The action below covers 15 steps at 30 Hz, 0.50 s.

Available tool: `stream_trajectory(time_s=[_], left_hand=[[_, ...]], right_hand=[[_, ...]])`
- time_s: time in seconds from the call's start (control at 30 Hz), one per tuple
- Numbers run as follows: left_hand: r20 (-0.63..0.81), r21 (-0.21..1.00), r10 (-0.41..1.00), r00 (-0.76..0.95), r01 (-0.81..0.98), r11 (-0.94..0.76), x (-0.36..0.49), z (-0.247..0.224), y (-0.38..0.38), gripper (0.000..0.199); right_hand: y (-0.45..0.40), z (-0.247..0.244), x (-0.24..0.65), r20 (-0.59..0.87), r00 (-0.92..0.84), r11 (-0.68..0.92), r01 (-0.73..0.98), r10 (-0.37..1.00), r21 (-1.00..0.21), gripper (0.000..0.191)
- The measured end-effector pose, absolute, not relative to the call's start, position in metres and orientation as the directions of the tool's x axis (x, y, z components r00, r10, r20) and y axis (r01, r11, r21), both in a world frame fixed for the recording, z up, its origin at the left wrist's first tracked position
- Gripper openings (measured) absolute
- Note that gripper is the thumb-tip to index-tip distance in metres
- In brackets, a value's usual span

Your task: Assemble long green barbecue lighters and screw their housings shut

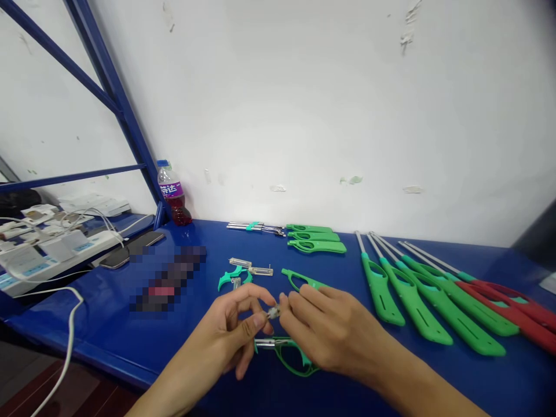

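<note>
Between my two hands is a small whitish translucent part (273,313), pinched at its left by my left hand (237,327) and at its right by the fingertips of my right hand (324,327). Below the hands lies a green lighter body (289,362) with a metal tube (266,343), partly hidden by my right hand. Just beyond my right hand is a green shell (295,277). Teal triggers (230,279) and clear narrow parts (261,271) lie beyond my left hand.
Green lighters (425,315) and red ones (499,307) lie at the right. Green shells (317,247) and metal tubes (247,226) sit by the wall. A bottle (174,194), a phone (132,249) and a power strip (91,252) are at the left.
</note>
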<state>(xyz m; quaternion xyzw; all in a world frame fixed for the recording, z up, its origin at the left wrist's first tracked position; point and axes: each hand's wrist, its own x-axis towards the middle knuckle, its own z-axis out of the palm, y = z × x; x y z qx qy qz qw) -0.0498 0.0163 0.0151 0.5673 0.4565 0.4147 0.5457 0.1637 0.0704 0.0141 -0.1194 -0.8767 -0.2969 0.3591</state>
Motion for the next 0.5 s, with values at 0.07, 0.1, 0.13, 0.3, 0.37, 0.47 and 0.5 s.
stream_trajectory(time_s=[0.07, 0.1, 0.13, 0.3, 0.37, 0.47, 0.5], left_hand=[[-0.025, 0.995, 0.975, 0.223, 0.101, 0.002, -0.047, 0.015, 0.015, 0.051], [-0.006, 0.990, 0.979, 0.203, 0.142, -0.024, -0.045, 0.013, 0.014, 0.050], [0.028, 0.976, 0.984, 0.176, 0.207, -0.064, -0.043, 0.011, 0.012, 0.046], [0.351, 0.682, 0.918, 0.185, 0.622, -0.386, -0.025, -0.004, 0.011, 0.023], [0.404, 0.579, 0.876, 0.265, 0.667, -0.469, -0.015, -0.007, 0.013, 0.021], [0.357, 0.529, 0.879, 0.316, 0.708, -0.469, -0.002, -0.008, 0.017, 0.021], [0.325, 0.520, 0.890, 0.320, 0.725, -0.451, 0.002, -0.008, 0.018, 0.020]], right_hand=[[0.073, 0.023, 0.175, 0.702, -0.712, 0.783, 0.440, 0.006, 0.440, 0.024], [0.074, 0.025, 0.181, 0.704, -0.709, 0.783, 0.451, 0.024, 0.428, 0.022], [0.076, 0.027, 0.187, 0.708, -0.704, 0.791, 0.464, 0.055, 0.399, 0.019], [0.084, 0.017, 0.219, 0.701, -0.670, 0.828, 0.521, 0.244, 0.209, 0.010], [0.084, 0.012, 0.230, 0.695, -0.665, 0.828, 0.530, 0.274, 0.181, 0.009], [0.079, 0.010, 0.241, 0.687, -0.659, 0.836, 0.531, 0.307, 0.136, 0.009], [0.078, 0.009, 0.244, 0.683, -0.659, 0.842, 0.527, 0.316, 0.119, 0.008]])
